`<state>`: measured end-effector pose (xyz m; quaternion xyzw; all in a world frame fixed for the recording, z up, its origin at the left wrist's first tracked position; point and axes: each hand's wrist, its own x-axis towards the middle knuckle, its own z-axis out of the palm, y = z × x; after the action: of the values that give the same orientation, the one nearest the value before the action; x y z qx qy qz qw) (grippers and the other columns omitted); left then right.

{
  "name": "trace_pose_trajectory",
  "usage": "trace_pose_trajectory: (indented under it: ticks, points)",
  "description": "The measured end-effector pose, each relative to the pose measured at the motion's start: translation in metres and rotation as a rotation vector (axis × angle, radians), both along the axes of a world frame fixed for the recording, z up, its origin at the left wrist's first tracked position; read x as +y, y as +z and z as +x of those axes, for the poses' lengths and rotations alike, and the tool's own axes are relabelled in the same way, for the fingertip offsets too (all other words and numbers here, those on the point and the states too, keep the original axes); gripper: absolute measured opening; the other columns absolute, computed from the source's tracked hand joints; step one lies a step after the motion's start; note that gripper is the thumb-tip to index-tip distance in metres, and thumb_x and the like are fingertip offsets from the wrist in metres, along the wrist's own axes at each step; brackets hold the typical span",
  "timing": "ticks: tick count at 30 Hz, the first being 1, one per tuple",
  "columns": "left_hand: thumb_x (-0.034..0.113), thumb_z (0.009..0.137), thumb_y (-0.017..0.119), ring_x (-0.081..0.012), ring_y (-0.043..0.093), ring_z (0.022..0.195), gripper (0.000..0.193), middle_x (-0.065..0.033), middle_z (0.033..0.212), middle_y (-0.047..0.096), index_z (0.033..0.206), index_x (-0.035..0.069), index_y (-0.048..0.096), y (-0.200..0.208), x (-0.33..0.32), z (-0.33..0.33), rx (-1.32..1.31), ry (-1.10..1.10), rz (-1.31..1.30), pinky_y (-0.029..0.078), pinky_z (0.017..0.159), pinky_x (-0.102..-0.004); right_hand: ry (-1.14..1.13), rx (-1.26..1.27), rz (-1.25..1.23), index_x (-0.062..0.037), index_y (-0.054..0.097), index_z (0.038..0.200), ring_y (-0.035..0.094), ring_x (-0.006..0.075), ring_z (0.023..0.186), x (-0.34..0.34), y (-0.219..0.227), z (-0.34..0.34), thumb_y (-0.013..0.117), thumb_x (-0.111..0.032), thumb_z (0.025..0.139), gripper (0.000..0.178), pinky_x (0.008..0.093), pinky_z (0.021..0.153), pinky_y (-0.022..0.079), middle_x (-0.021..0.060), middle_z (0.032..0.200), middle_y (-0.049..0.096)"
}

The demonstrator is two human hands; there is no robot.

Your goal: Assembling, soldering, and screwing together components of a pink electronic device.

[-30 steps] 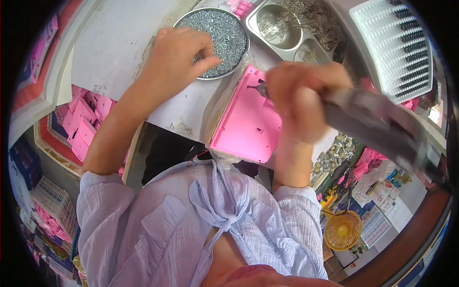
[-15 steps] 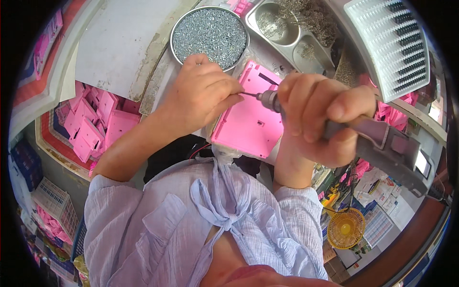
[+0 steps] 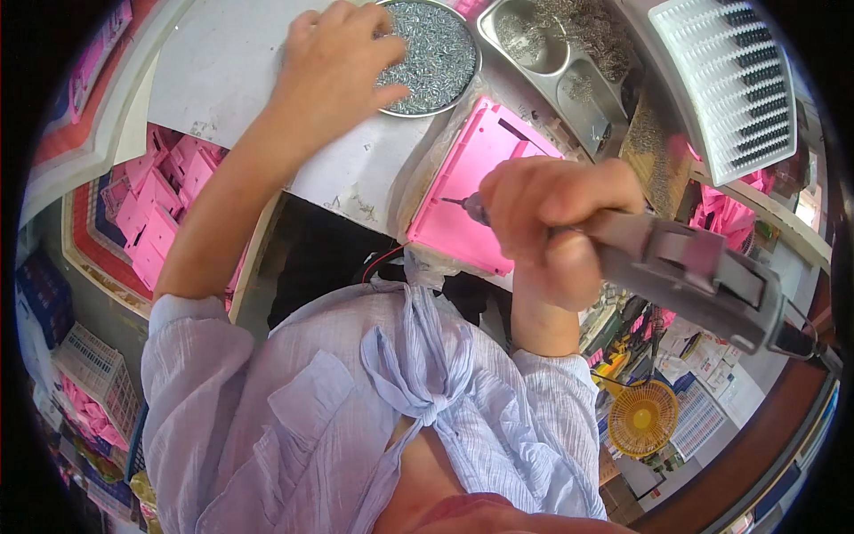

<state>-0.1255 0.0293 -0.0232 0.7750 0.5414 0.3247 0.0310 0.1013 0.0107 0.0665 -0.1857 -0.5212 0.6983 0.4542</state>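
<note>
Pink plastic panel [image 3: 463, 230], a flat, smooth, roughly rectangular piece with a raised rim and a dark slot near its upper end, lies slanted just right of the middle of the frame, with crinkled translucent film [image 3: 430, 270] showing along its lower edge. Over its right side comes the person's right hand [image 3: 556, 218], fingers wrapped firmly around a grey powered screwdriver [image 3: 703, 280], whose smooth, long body runs off toward the right rim of the frame. The tool's thin dark bit points left across the panel; whether its tip touches the surface cannot be told. At the upper centre, the left hand [image 3: 342, 67] has its fingers parted and curved over the left side of a round metal dish [image 3: 479, 67] heaped with small, glinting silvery screws [image 3: 436, 53]; nothing shows in its grasp, and contact with the screws cannot be made out. Right of the dish sits a shiny metal tray [image 3: 614, 116] with rounded hollows, tangled wiry metal pieces [image 3: 592, 36] piled at its upper end. In the upper right corner stands a ribbed white rack [image 3: 712, 89] with rows of black pieces, while angular pink plastic parts [image 3: 165, 205] lie jumbled at the left.
</note>
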Motion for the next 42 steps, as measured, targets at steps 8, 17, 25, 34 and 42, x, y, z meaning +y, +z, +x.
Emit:
trace_pose_trajectory:
  ticks: [8,17,25,34,42]
  points:
    - [0.025,0.076,0.075,-0.0216,0.059,0.088,0.013,-0.0006,0.087,0.064,0.075,0.014,0.07,0.0,0.0,-0.001,-0.019,0.099,-0.035,0.037,0.081,-0.0452,0.019,-0.308,0.274,-0.004,0.05,0.088,0.048,0.0164,0.052,-0.013,-0.011,-0.013,0.067,-0.004,0.087,0.017,0.0341,0.051,0.04,0.0042,0.064,0.051]
    - [0.024,0.082,0.07,-0.0229,0.06,0.083,0.012,-0.0041,0.078,0.063,0.077,0.013,0.07,-0.003,-0.002,0.006,0.109,0.14,-0.047,0.038,0.081,-0.0444,0.062,-0.224,0.375,-0.0039,0.052,0.091,0.049,0.0171,0.05,-0.004,-0.015,-0.011,0.066,-0.005,0.088,0.014,0.0353,0.049,0.041,0.0043,0.061,0.051]
    - [0.011,0.076,0.078,-0.018,0.061,0.092,0.019,0.0023,0.099,0.069,0.093,0.013,0.07,0.016,-0.061,0.032,-0.168,-0.363,-0.113,0.035,0.093,-0.0427,0.037,0.034,0.323,-0.009,0.052,0.104,0.049,0.0148,0.05,0.0,0.014,0.006,0.066,-0.034,0.098,0.029,0.033,0.051,0.039,-0.001,0.061,0.052]
    - [0.01,0.072,0.08,-0.0172,0.061,0.085,0.02,0.0027,0.091,0.068,0.09,0.011,0.07,0.016,-0.078,0.037,-0.262,-0.383,-0.159,0.034,0.09,-0.0422,0.035,0.095,0.218,-0.0036,0.052,0.098,0.054,0.0186,0.055,-0.015,0.006,0.006,0.075,-0.023,0.093,0.03,0.0351,0.054,0.046,0.0067,0.067,0.056]
    - [0.01,0.072,0.076,-0.0202,0.054,0.132,0.04,-0.0024,0.135,0.064,0.112,0.012,0.071,0.012,-0.071,0.035,-0.16,-0.505,-0.222,0.035,0.101,-0.0453,-0.051,-0.089,0.211,-0.0077,0.051,0.094,0.048,0.0164,0.047,-0.047,-0.009,-0.002,0.071,-0.029,0.095,0.029,0.0356,0.05,0.041,0.0015,0.059,0.052]
